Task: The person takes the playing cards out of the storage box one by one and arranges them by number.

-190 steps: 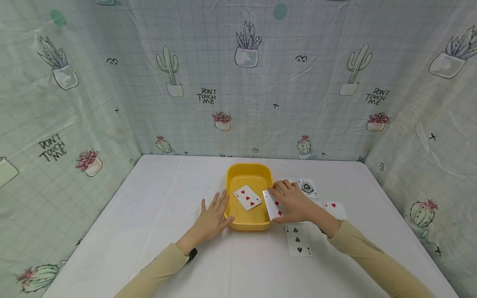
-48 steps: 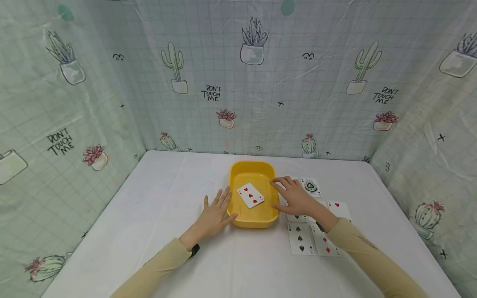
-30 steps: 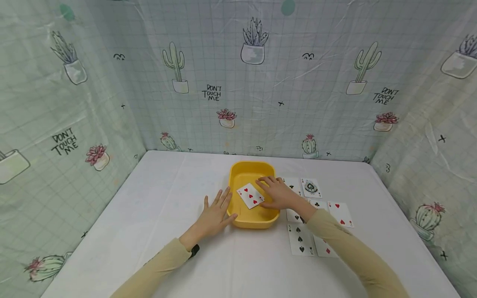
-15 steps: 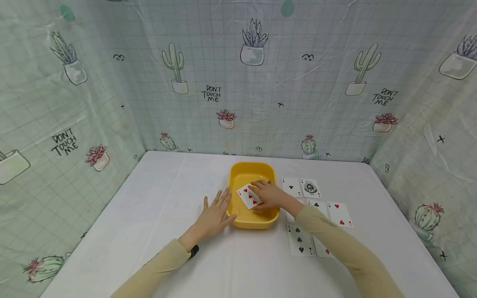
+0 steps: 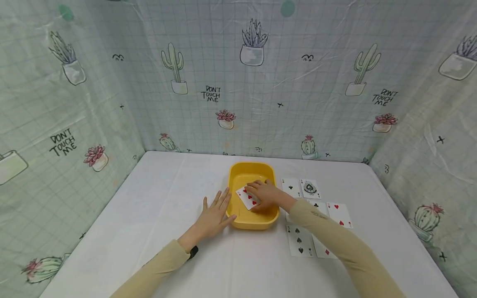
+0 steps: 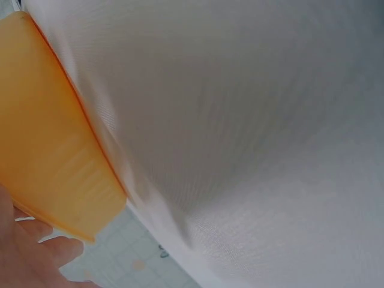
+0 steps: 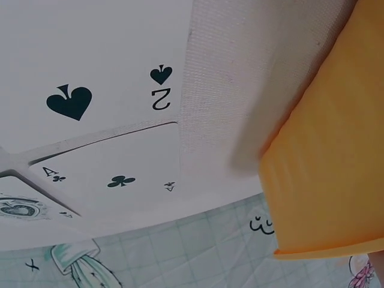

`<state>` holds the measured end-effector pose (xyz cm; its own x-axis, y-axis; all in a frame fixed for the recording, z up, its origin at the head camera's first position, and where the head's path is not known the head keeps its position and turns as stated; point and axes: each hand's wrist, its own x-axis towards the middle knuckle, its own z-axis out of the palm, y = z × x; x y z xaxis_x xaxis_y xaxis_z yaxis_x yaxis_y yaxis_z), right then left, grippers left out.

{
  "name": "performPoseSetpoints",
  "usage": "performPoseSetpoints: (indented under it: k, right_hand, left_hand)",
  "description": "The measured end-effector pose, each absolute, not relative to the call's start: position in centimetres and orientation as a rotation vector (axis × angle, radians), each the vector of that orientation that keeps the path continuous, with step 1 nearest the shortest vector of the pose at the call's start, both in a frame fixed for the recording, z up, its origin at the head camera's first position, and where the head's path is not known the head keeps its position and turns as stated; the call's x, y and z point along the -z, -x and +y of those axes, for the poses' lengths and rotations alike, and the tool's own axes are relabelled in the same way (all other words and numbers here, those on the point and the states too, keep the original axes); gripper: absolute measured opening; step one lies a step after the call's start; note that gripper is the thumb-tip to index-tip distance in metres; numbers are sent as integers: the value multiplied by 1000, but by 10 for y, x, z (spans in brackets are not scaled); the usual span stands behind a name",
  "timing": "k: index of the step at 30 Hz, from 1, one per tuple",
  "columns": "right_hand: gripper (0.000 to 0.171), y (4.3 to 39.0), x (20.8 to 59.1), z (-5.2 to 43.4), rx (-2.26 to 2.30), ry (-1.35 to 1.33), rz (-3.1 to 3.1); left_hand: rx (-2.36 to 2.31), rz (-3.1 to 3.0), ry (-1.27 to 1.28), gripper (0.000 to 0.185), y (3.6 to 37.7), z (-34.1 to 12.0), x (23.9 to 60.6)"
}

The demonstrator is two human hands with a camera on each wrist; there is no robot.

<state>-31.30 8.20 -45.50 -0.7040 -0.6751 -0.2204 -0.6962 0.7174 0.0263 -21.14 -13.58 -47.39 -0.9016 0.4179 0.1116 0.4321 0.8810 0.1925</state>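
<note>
A yellow tray (image 5: 236, 176) sits mid-table with a red hearts card (image 5: 244, 197) lying in it. My right hand (image 5: 262, 195) is inside the tray on top of that card, fingers curled over its far part and thumb at its near edge. My left hand (image 5: 213, 212) lies flat on the white table (image 5: 156, 215), fingers straight, its fingertips against the tray's left wall. The left wrist view shows the tray wall (image 6: 48, 150) close up and a few fingers (image 6: 36, 258). The right wrist view shows the tray wall (image 7: 330, 168) beside the two of spades (image 7: 108, 90).
Several cards lie face up right of the tray: an ace of clubs (image 5: 291, 187), an ace of spades (image 5: 310, 188), a hearts card (image 5: 339, 214), a spades card (image 5: 299, 240) and a diamonds card (image 5: 325, 250). Cactus-print cloth walls (image 5: 238, 82) enclose the table.
My right hand has moved left from the cards on the table into the tray and settled on the hearts card. The left hand has stayed put.
</note>
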Motion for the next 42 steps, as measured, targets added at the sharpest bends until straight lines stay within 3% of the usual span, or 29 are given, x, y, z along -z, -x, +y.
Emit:
performPoseSetpoints:
  k: [42]
  right_hand:
    - [88, 325, 453, 70, -158, 1004, 2731]
  left_hand:
    - [363, -2981, 682, 75, 213, -136, 477]
